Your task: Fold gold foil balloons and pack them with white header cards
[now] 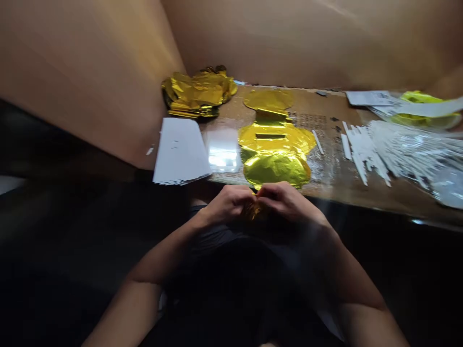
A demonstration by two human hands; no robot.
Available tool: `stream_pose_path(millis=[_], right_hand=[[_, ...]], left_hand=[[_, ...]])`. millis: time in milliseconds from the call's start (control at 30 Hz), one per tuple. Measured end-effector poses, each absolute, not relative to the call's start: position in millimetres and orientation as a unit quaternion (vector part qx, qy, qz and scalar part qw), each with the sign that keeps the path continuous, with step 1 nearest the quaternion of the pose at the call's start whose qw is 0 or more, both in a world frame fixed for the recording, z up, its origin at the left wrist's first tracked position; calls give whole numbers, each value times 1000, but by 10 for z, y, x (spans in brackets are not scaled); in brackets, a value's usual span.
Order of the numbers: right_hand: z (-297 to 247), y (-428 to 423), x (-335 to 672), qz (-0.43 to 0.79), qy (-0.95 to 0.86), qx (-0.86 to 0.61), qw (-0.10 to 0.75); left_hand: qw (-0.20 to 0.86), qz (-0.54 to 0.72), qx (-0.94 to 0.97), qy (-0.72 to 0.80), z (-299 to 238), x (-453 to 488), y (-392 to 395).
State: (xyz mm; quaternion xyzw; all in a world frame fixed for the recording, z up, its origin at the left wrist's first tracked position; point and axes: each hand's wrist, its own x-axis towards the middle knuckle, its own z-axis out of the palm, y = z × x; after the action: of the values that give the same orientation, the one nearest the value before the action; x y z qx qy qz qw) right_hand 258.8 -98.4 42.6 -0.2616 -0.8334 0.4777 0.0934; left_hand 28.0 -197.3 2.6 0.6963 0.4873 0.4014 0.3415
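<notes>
Head view — tan walls (307, 43), brown tabletop (347, 190) — hands (258, 200) pinching gold foil (254, 210)

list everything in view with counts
gold foil piece: 1, gold, pinched between the hands
flat foil balloon: 1, gold, table middle
foil balloon heap: 1, gold, back left of table
paper stack: 1, white, left table edge
clear plastic sheet: 1, clear, beside the stack
loose sticks: many, white, right side
printed sheet: 1, white, back right
yellow-green item: 1, yellow-green, back right corner
table: 1, brown, under these
left hand: 1, front centre
right hand: 1, front centre
</notes>
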Motion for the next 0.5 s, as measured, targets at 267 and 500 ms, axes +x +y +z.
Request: stream_pose_path(millis=[267,500], right_hand=[[115,-962,2519,506,-791,-301,167],[45,-1011,2313,529,-783,-280,171]], left_hand=[[-13,211,333,919,24,-1669,-1781],[-47,296,338,892,-45,-1726,-1807]])
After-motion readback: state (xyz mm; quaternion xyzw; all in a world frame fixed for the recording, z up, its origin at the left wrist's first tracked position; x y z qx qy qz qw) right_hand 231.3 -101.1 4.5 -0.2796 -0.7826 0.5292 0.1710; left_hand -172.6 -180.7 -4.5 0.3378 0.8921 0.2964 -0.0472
